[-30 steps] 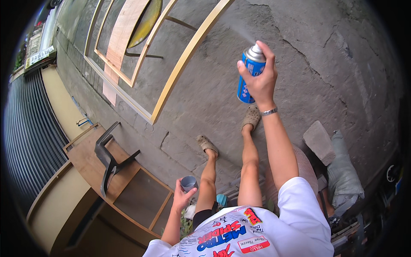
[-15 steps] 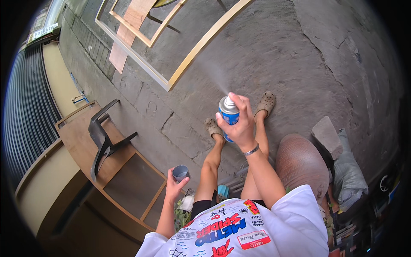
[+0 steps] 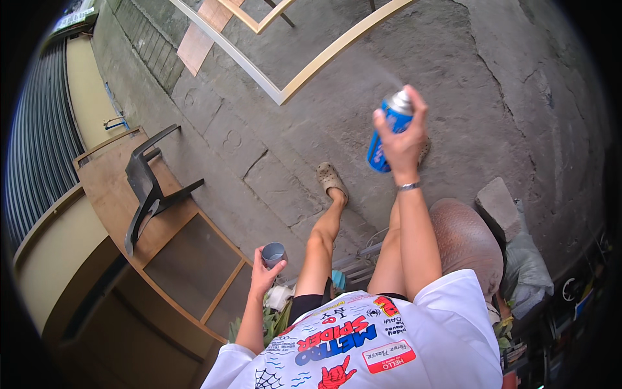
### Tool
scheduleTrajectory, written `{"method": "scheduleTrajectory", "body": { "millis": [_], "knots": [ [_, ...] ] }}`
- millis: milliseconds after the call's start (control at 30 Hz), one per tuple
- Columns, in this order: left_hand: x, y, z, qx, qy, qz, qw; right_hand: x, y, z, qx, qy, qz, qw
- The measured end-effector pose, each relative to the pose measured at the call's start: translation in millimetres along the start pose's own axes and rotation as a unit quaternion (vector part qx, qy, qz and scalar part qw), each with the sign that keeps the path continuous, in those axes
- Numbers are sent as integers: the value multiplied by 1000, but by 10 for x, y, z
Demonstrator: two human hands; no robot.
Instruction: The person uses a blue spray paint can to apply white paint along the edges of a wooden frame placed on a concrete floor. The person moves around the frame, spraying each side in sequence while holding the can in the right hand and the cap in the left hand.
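My right hand is wrapped round a blue aerosol spray can, tilted, with a finger on its nozzle. A faint mist leaves the nozzle toward the upper left. Beyond the can is a large frame, one side silvery and the other pale gold, its near corner pointing at me. The can and the frame are apart. Low on the left, my left hand holds a small grey cup-shaped piece, open side up; whether it is a cup or a can's cap I cannot tell.
A smaller wooden frame and a pinkish board lie inside the large frame. To the left, a dark plastic chair rests against a wooden panel. A round brown object, a stone block and a grey sack stand right.
My right hand has moved up and to the right with the spray can, which tilts more now. Mist still comes out. The frames sit higher in view. My left hand barely differs.
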State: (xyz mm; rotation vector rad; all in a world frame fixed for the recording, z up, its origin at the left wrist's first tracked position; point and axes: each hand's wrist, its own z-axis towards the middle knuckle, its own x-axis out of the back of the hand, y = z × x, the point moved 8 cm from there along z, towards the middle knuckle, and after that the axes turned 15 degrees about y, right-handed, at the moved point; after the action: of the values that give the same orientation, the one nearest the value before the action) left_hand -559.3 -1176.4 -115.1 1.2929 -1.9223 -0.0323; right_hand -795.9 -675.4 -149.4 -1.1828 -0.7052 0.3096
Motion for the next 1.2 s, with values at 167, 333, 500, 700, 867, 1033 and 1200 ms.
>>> {"method": "scheduleTrajectory", "body": {
  "millis": [167, 333, 500, 700, 867, 1033, 1200],
  "knots": [
    [159, -229, 58, 4, 2, -2, 1000, 398, 42, 476, 6, 227, -37, 973],
    [224, -300, 129, -3, 2, 11, 1000, -24, -41, -272, 4, 106, 10, 994],
    [258, -207, 164, 4, 1, 11, 1000, -513, -360, -1580, -32, -93, 68, 993],
    [189, -48, 182, -8, 3, 30, 1000, -662, -284, -2015, -98, -232, 72, 965],
    [-47, 185, 104, -8, 5, 37, 999, -485, 200, -837, -48, -91, 49, 993],
    [-415, 527, -32, -6, 8, 37, 999, -30, 648, 793, -2, 34, 26, 999],
    [-960, 1046, -177, 1, 4, 25, 1000, 491, 1041, 2322, 51, 113, -11, 992]
  ]
}}
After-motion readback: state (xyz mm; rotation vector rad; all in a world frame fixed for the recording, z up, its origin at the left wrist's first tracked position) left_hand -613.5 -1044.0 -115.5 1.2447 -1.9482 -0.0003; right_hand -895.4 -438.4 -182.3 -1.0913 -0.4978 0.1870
